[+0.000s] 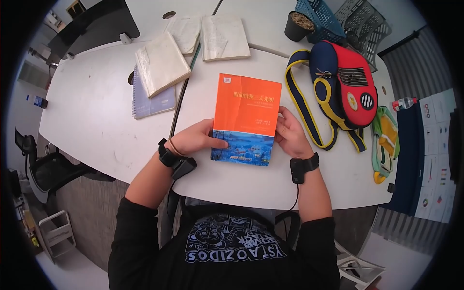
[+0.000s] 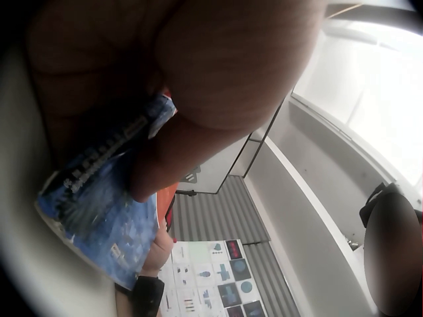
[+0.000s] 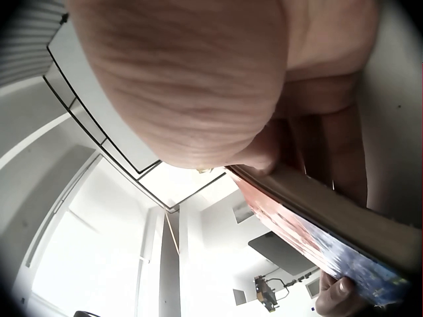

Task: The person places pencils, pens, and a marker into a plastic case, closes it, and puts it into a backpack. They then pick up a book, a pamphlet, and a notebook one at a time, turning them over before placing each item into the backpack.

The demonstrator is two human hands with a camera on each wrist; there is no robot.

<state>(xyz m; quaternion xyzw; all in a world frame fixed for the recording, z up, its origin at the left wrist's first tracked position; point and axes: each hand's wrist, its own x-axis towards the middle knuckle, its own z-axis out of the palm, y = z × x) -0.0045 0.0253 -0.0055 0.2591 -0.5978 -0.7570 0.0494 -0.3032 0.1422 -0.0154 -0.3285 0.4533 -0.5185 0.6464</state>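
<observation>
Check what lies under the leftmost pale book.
A blue spiral notebook shows along its left and lower sides, and another pale book seems tucked under its upper right edge. The leftmost pale book hides whatever else lies beneath.

The orange-and-blue paper-covered book (image 1: 247, 113) looks smooth and faintly glossy; toward two o'clock, the red-and-navy backpack (image 1: 345, 87) looks like matt cloth; the white counter (image 1: 111, 101), smooth.

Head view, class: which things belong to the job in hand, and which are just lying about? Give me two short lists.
In the job:
- orange-and-blue book, held at both sides
- left hand
- right hand

Apparently just lying about:
- pale books
- spiral notebook
- red-and-navy backpack
- dark pot
- blue basket
- green-and-yellow item
</observation>
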